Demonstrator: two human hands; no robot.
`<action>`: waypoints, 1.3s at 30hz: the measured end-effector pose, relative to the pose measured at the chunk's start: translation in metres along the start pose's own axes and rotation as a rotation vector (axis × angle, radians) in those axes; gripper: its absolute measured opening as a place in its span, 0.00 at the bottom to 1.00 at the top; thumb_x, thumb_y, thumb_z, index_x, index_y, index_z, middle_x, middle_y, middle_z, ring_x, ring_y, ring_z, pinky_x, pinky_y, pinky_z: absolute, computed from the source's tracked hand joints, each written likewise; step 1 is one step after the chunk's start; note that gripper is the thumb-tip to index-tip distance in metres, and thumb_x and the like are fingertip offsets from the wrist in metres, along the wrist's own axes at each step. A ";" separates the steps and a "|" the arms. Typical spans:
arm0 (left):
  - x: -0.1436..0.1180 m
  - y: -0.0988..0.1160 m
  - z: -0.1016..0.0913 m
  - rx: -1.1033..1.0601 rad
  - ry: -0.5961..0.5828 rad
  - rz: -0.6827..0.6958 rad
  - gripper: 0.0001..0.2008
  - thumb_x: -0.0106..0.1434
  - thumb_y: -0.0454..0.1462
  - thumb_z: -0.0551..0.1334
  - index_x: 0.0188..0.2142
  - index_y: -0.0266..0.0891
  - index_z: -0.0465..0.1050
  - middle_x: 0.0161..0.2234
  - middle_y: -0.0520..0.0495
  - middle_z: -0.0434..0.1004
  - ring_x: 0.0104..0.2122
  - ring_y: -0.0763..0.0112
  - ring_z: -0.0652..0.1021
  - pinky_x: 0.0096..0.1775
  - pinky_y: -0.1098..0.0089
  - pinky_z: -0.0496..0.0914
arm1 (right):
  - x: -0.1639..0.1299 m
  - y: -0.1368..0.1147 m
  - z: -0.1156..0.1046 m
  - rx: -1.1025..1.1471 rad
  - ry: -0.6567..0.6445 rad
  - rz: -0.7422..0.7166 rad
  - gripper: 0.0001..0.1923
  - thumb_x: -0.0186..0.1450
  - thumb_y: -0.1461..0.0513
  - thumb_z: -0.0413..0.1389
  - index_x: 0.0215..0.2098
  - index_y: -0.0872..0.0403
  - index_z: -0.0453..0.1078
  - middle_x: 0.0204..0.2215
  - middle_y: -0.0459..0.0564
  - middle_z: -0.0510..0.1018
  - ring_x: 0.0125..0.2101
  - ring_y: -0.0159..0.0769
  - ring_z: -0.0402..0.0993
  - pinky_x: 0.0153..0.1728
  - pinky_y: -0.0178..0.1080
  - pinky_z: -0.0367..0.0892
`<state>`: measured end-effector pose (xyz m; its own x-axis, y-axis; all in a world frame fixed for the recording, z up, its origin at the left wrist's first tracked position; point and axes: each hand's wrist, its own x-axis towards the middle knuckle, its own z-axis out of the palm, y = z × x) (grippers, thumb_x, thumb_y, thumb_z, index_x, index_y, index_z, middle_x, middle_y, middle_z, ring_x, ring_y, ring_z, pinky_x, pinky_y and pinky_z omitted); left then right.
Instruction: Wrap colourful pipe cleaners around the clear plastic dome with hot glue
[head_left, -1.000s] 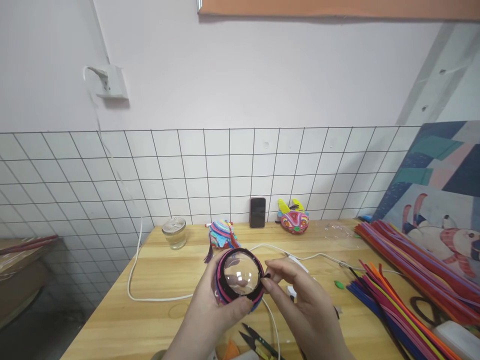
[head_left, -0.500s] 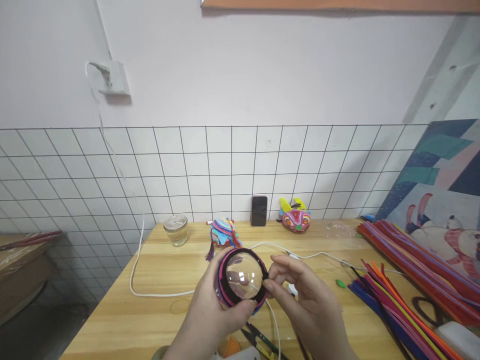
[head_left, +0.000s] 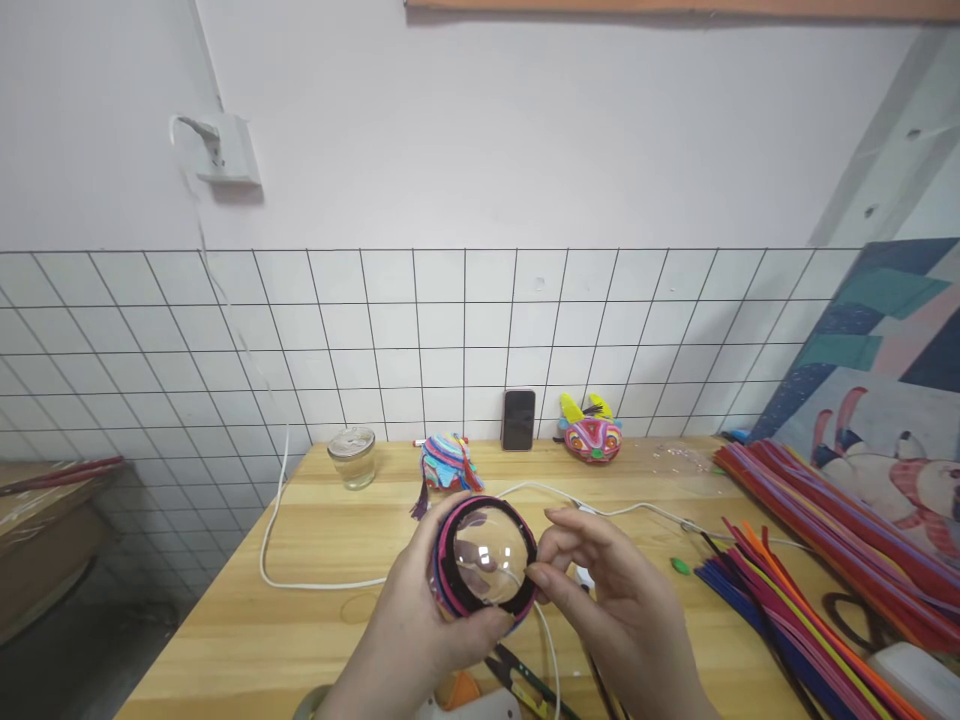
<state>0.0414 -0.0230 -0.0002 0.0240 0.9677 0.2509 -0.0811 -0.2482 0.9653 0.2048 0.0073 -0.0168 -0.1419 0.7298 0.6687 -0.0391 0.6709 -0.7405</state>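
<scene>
My left hand (head_left: 409, 625) grips a clear plastic dome (head_left: 484, 555) wrapped with pink, black and blue fuzzy stems, held above the wooden table (head_left: 315, 620). My right hand (head_left: 622, 610) pinches the black stem at the dome's right rim between thumb and forefinger. Small black snips (head_left: 517, 675) lie on the table just below the dome.
A white cable (head_left: 300, 585) loops across the table. A glass jar (head_left: 352, 457), a colourful craft piece (head_left: 446, 465), a phone (head_left: 518, 420) and a painted mask (head_left: 590, 435) stand by the tiled wall. Bundles of coloured stems (head_left: 817, 590) cover the right side, beside a painting (head_left: 892, 390).
The dome has turned slightly in my hands, and my right fingers have shifted along its right rim. The view has drifted a little to the left.
</scene>
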 end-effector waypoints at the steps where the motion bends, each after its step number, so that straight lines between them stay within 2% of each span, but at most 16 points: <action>1: 0.000 0.000 -0.002 -0.001 0.008 0.011 0.29 0.44 0.31 0.69 0.47 0.42 0.66 0.46 0.43 0.78 0.47 0.56 0.77 0.47 0.63 0.71 | 0.000 0.000 0.000 0.031 -0.007 0.040 0.20 0.60 0.69 0.60 0.47 0.44 0.69 0.27 0.42 0.75 0.24 0.30 0.72 0.27 0.32 0.71; 3: -0.001 -0.003 -0.005 -0.012 0.018 0.035 0.29 0.44 0.32 0.70 0.47 0.42 0.68 0.46 0.43 0.78 0.47 0.54 0.77 0.47 0.62 0.71 | 0.000 0.001 0.000 0.119 -0.008 0.174 0.17 0.59 0.66 0.63 0.45 0.46 0.70 0.27 0.42 0.73 0.25 0.29 0.70 0.27 0.33 0.69; 5: -0.002 -0.006 -0.010 -0.041 -0.058 0.006 0.32 0.46 0.33 0.71 0.51 0.45 0.66 0.49 0.44 0.76 0.50 0.54 0.75 0.49 0.62 0.69 | 0.002 0.003 -0.001 0.227 -0.012 0.335 0.19 0.56 0.62 0.66 0.44 0.47 0.70 0.28 0.41 0.70 0.25 0.29 0.68 0.27 0.32 0.67; 7: -0.004 -0.010 -0.014 -0.113 -0.138 -0.039 0.36 0.47 0.35 0.72 0.55 0.47 0.62 0.52 0.44 0.74 0.51 0.55 0.74 0.50 0.61 0.68 | 0.004 0.005 -0.003 0.343 -0.064 0.469 0.25 0.51 0.59 0.70 0.45 0.48 0.70 0.29 0.41 0.69 0.26 0.28 0.67 0.27 0.32 0.66; 10: -0.005 -0.015 -0.018 -0.289 -0.224 -0.102 0.42 0.44 0.42 0.75 0.56 0.48 0.60 0.53 0.42 0.72 0.53 0.52 0.72 0.53 0.58 0.65 | 0.007 0.006 -0.006 0.486 -0.209 0.608 0.34 0.45 0.55 0.72 0.49 0.47 0.69 0.40 0.47 0.71 0.32 0.33 0.71 0.33 0.37 0.69; 12: -0.005 -0.018 -0.018 -0.374 -0.253 -0.109 0.43 0.40 0.45 0.76 0.55 0.49 0.61 0.52 0.42 0.73 0.54 0.52 0.72 0.53 0.58 0.64 | 0.009 0.004 -0.007 0.531 -0.273 0.660 0.35 0.46 0.55 0.71 0.51 0.47 0.69 0.47 0.50 0.71 0.37 0.37 0.72 0.40 0.41 0.69; 14: -0.003 -0.021 -0.018 -0.388 -0.253 -0.080 0.41 0.38 0.47 0.75 0.51 0.49 0.62 0.48 0.44 0.76 0.52 0.53 0.73 0.52 0.59 0.64 | 0.011 0.001 -0.006 0.556 -0.313 0.663 0.31 0.49 0.55 0.70 0.51 0.46 0.70 0.47 0.51 0.73 0.39 0.39 0.73 0.42 0.42 0.69; 17: -0.002 -0.021 -0.018 -0.301 -0.248 -0.031 0.37 0.40 0.55 0.70 0.48 0.47 0.63 0.46 0.44 0.77 0.50 0.54 0.74 0.49 0.60 0.66 | 0.011 -0.002 -0.003 0.583 -0.357 0.617 0.24 0.53 0.54 0.67 0.47 0.46 0.73 0.42 0.50 0.78 0.37 0.39 0.75 0.39 0.41 0.70; 20: -0.001 -0.020 -0.019 -0.179 -0.238 0.030 0.34 0.47 0.59 0.63 0.48 0.44 0.64 0.46 0.42 0.76 0.49 0.53 0.75 0.48 0.60 0.66 | 0.010 -0.002 0.000 0.552 -0.358 0.597 0.20 0.54 0.53 0.66 0.44 0.47 0.74 0.34 0.48 0.80 0.33 0.38 0.75 0.36 0.39 0.71; 23: 0.000 -0.021 -0.021 -0.075 -0.172 0.091 0.32 0.55 0.60 0.55 0.50 0.41 0.67 0.46 0.41 0.77 0.48 0.54 0.75 0.49 0.60 0.66 | 0.007 0.002 0.003 0.491 -0.319 0.589 0.20 0.54 0.52 0.66 0.43 0.48 0.73 0.30 0.47 0.79 0.31 0.36 0.74 0.34 0.37 0.71; 26: 0.002 -0.023 -0.020 -0.009 -0.060 0.100 0.30 0.59 0.58 0.51 0.49 0.41 0.70 0.47 0.42 0.77 0.49 0.54 0.74 0.51 0.60 0.65 | 0.006 0.006 0.006 0.480 -0.277 0.575 0.19 0.56 0.53 0.65 0.44 0.48 0.71 0.37 0.49 0.78 0.29 0.34 0.74 0.28 0.35 0.71; 29: 0.002 -0.024 -0.018 0.005 -0.007 0.092 0.29 0.61 0.57 0.51 0.50 0.40 0.70 0.49 0.41 0.77 0.51 0.53 0.74 0.52 0.59 0.65 | 0.007 0.008 0.008 0.473 -0.269 0.611 0.23 0.56 0.52 0.64 0.48 0.47 0.69 0.46 0.53 0.76 0.31 0.38 0.76 0.24 0.36 0.73; 31: 0.001 -0.023 -0.017 0.023 0.037 0.072 0.29 0.62 0.56 0.51 0.52 0.39 0.68 0.51 0.40 0.76 0.53 0.53 0.72 0.54 0.59 0.63 | 0.007 0.008 0.009 0.453 -0.266 0.655 0.25 0.55 0.51 0.64 0.49 0.48 0.68 0.47 0.54 0.77 0.34 0.41 0.78 0.25 0.38 0.74; 34: 0.000 -0.024 -0.015 0.033 0.098 0.058 0.30 0.63 0.55 0.51 0.56 0.38 0.63 0.57 0.38 0.70 0.57 0.54 0.68 0.58 0.58 0.59 | 0.008 0.010 0.011 0.436 -0.218 0.679 0.26 0.55 0.50 0.64 0.49 0.50 0.68 0.47 0.54 0.77 0.32 0.41 0.79 0.26 0.39 0.75; 36: 0.000 -0.026 -0.013 0.001 0.088 0.077 0.32 0.62 0.55 0.53 0.58 0.38 0.60 0.59 0.36 0.67 0.60 0.54 0.65 0.59 0.59 0.57 | 0.007 0.012 0.013 0.421 -0.170 0.668 0.27 0.55 0.50 0.64 0.49 0.50 0.67 0.48 0.54 0.76 0.28 0.37 0.78 0.26 0.39 0.75; 39: 0.002 -0.032 -0.008 -0.104 0.073 0.107 0.34 0.58 0.54 0.60 0.58 0.38 0.58 0.57 0.35 0.69 0.58 0.53 0.67 0.58 0.58 0.59 | 0.004 0.015 0.018 0.404 -0.112 0.645 0.28 0.54 0.51 0.65 0.50 0.50 0.66 0.49 0.55 0.75 0.24 0.33 0.76 0.25 0.39 0.74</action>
<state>0.0365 -0.0125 -0.0313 -0.0625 0.9375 0.3423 -0.1818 -0.3480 0.9197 0.1864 0.0181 -0.0265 -0.3575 0.9284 0.1018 -0.2704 0.0015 -0.9628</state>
